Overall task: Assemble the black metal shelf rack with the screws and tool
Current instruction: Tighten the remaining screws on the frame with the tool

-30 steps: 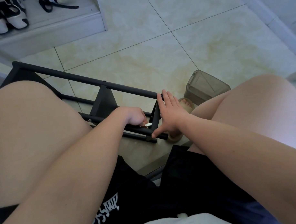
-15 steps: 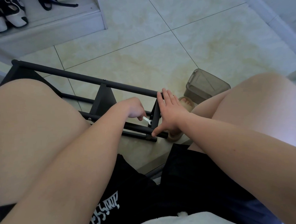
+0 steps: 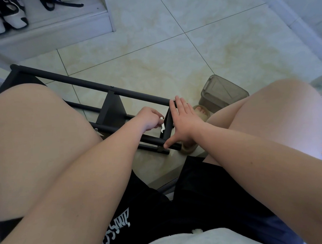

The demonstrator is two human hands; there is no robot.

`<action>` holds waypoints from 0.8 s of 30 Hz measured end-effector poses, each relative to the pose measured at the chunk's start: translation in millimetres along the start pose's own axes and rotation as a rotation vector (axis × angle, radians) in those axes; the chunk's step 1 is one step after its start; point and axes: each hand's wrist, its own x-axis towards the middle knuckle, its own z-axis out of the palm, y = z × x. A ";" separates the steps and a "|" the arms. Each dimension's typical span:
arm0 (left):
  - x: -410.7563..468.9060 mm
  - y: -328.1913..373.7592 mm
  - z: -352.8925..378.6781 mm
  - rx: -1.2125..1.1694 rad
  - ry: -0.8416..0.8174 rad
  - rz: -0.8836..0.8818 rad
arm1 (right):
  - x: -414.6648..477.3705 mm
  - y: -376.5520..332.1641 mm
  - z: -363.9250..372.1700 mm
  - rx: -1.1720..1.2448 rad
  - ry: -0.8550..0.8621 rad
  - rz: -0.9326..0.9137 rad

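Observation:
The black metal shelf rack (image 3: 93, 86) lies on its side on the tiled floor between my knees, its long tubes running from upper left to lower right. My right hand (image 3: 184, 121) presses flat against the rack's end panel (image 3: 168, 122), fingers straight, thumb touching the lower tube. My left hand (image 3: 150, 118) pinches a small silver wrench (image 3: 162, 128) just left of that panel, its jaw pointing down at the panel's inner face. The screw itself is hidden.
A translucent grey plastic box (image 3: 222, 94) stands on the floor beyond the rack's right end, next to my sandalled foot (image 3: 201, 111). A low white step with several shoes (image 3: 7, 19) lies at the upper left. My bare knees flank the work spot.
My left hand has lifted and swung the wrench from lying level near the lower tube to hanging steeply beside the end panel. The right hand stays pressed on the panel.

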 end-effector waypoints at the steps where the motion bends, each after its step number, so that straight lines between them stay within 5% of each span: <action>1: 0.6 0.1 0.2 -0.014 0.020 0.007 | 0.3 0.0 0.3 -0.001 0.001 0.000; 24: 6.7 2.2 -5.2 0.032 -0.113 -0.140 | -0.2 -1.6 -1.7 -0.004 -0.015 0.006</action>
